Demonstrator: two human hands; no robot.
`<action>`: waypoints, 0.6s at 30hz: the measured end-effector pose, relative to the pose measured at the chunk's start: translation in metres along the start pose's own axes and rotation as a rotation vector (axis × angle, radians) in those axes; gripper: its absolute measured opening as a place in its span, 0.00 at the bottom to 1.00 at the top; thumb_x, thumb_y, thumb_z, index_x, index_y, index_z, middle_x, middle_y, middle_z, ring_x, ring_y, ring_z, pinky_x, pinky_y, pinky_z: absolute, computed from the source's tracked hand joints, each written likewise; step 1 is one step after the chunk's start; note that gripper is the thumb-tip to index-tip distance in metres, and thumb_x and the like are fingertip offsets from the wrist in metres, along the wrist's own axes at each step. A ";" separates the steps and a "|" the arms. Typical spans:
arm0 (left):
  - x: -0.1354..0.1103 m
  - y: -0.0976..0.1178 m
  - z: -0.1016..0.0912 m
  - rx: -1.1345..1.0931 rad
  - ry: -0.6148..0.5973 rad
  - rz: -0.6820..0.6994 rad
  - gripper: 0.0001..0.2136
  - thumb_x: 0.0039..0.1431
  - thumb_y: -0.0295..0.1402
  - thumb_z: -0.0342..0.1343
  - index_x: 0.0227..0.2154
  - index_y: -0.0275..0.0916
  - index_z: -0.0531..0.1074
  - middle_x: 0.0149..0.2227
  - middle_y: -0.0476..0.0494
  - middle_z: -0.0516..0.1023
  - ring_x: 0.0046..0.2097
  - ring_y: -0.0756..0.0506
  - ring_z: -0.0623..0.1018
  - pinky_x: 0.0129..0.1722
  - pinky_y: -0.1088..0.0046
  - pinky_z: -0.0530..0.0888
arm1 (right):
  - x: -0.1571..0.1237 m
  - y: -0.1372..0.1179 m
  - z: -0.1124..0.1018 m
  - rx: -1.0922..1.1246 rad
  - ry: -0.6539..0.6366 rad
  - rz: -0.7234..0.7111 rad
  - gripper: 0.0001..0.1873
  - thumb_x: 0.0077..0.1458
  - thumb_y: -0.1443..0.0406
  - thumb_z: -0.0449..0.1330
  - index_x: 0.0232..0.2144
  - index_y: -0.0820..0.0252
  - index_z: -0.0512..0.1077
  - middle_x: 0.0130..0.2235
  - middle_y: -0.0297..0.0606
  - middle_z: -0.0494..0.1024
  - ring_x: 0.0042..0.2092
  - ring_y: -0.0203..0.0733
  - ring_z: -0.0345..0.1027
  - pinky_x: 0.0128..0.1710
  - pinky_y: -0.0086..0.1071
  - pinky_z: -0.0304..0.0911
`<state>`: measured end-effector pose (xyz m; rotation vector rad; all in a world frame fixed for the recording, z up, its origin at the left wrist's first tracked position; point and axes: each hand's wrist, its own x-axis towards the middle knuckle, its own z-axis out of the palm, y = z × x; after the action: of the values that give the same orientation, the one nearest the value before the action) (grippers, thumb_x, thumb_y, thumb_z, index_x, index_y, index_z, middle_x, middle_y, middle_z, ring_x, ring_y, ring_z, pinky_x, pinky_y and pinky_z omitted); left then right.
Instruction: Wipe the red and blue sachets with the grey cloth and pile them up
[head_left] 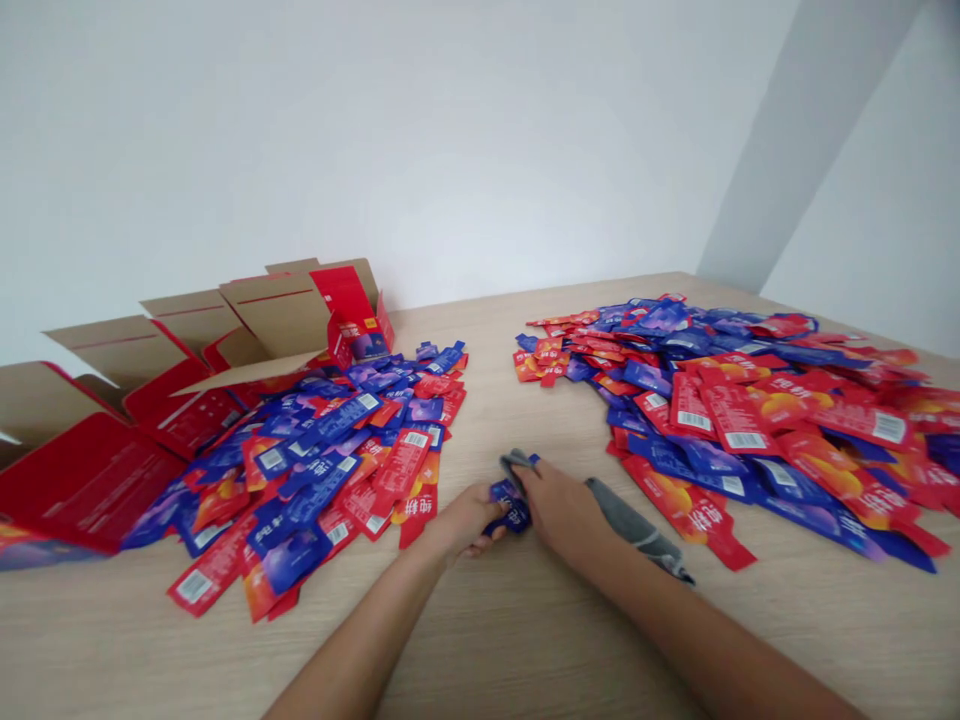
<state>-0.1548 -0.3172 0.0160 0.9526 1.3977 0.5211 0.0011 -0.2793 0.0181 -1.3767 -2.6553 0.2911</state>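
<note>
Low over the middle of the table, my left hand (474,518) grips a small blue printed packet (514,508), thumb on top. Close beside it, my right hand (559,503) is closed on a grey cloth (634,525). One end of the cloth pokes out at the fingertips against the packet's upper edge; the rest trails out behind the wrist. To the left lies a heap of red and blue packets (315,450), several with white barcode labels. A larger pile of similar packets (750,400) spreads across the right side.
Open cardboard boxes (247,310), red outside and brown inside, stand in a row at the left behind the nearer heap. The light wood table (480,650) runs back to a white wall (480,150).
</note>
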 end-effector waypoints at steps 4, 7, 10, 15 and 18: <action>0.001 0.002 -0.003 -0.040 -0.005 -0.028 0.12 0.48 0.42 0.53 0.29 0.39 0.61 0.15 0.59 0.64 0.11 0.59 0.52 0.11 0.84 0.47 | 0.004 0.011 -0.002 -0.040 0.014 0.112 0.21 0.59 0.71 0.42 0.52 0.59 0.63 0.43 0.45 0.72 0.41 0.42 0.69 0.38 0.31 0.61; 0.003 0.002 -0.003 -0.062 0.016 0.000 0.10 0.49 0.41 0.52 0.26 0.39 0.61 0.15 0.59 0.63 0.11 0.58 0.53 0.11 0.84 0.48 | -0.001 0.004 0.001 0.037 0.022 -0.007 0.22 0.60 0.69 0.42 0.55 0.57 0.60 0.47 0.44 0.70 0.44 0.40 0.68 0.40 0.30 0.60; 0.003 0.000 -0.001 -0.087 0.017 0.042 0.09 0.50 0.39 0.51 0.26 0.39 0.60 0.15 0.59 0.63 0.11 0.58 0.53 0.11 0.84 0.49 | 0.000 0.001 0.004 0.021 0.000 -0.003 0.23 0.59 0.69 0.42 0.55 0.55 0.60 0.46 0.43 0.71 0.43 0.41 0.68 0.39 0.31 0.61; -0.002 -0.005 0.006 0.147 0.237 0.201 0.08 0.59 0.35 0.42 0.34 0.39 0.64 0.17 0.56 0.64 0.15 0.53 0.61 0.15 0.79 0.61 | 0.012 0.032 0.002 0.060 0.045 0.195 0.21 0.59 0.69 0.41 0.51 0.61 0.65 0.45 0.46 0.73 0.44 0.43 0.69 0.41 0.34 0.62; -0.010 -0.005 0.010 0.601 0.459 0.414 0.14 0.60 0.29 0.41 0.45 0.40 0.66 0.29 0.46 0.72 0.31 0.47 0.73 0.31 0.73 0.70 | 0.012 0.049 -0.003 0.270 0.285 0.180 0.21 0.60 0.67 0.41 0.52 0.62 0.63 0.49 0.45 0.71 0.50 0.42 0.64 0.47 0.35 0.60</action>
<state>-0.1473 -0.3304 0.0162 1.7095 1.8270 0.6693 0.0333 -0.2412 0.0101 -1.4464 -2.1795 0.4205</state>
